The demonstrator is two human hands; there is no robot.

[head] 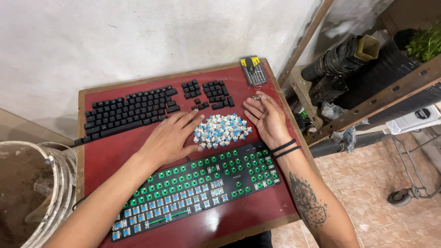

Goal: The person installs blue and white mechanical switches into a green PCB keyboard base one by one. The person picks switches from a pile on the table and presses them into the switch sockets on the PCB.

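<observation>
A pile of loose blue-and-white key switches (pixel 222 130) lies in the middle of the red table (pixel 101 158). My left hand (pixel 169 138) rests flat beside the pile on its left, fingers spread, touching its edge. My right hand (pixel 267 118) lies palm up on the right of the pile, fingers apart, holding nothing. In front of both hands sits a bare black keyboard frame (pixel 202 183) with green sockets, with blue switches seated in its left half. Black keycaps (pixel 131 112) are laid out in keyboard order behind the hands.
A small screwdriver set in a clear case (pixel 253 71) stands at the table's back right corner, with a small metal tool (pixel 256 97) below it. A dirty bucket (pixel 27 193) stands left of the table. A metal rack with black rolls (pixel 363 69) is on the right.
</observation>
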